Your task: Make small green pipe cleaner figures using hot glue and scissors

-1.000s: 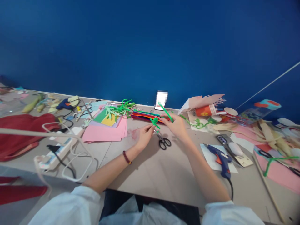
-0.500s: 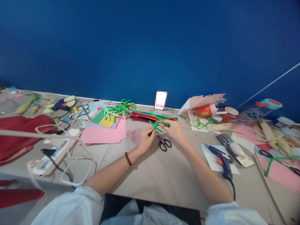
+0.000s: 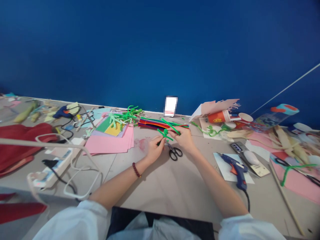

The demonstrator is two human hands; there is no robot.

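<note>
Between my hands, above the table, is a twisted green pipe cleaner (image 3: 165, 133) with short ends sticking out. My left hand (image 3: 155, 146), with a dark red bead bracelet at the wrist, pinches it from the left. Closed fingers of my right hand (image 3: 184, 138) grip a longer green strand slanting up to the left. Black-handled scissors (image 3: 175, 153) lie on the table just below, their blades partly hidden by my hands. Behind my hands rests a bundle of coloured pipe cleaners (image 3: 152, 123), red, purple, blue and green.
Pink paper sheets (image 3: 107, 144) and a heap of bent green pipe cleaners (image 3: 128, 115) lie left. A power strip (image 3: 53, 170) with looping cables sits further left. At right are a blue glue gun (image 3: 233, 166), a phone (image 3: 240, 148) and paper cups (image 3: 218, 116). A lit phone (image 3: 171, 106) leans against the wall.
The long green strand in my right hand has tilted slightly. Both hands stay at nearly the same place, still gripping the pipe cleaner. The whole view has shifted a little.
</note>
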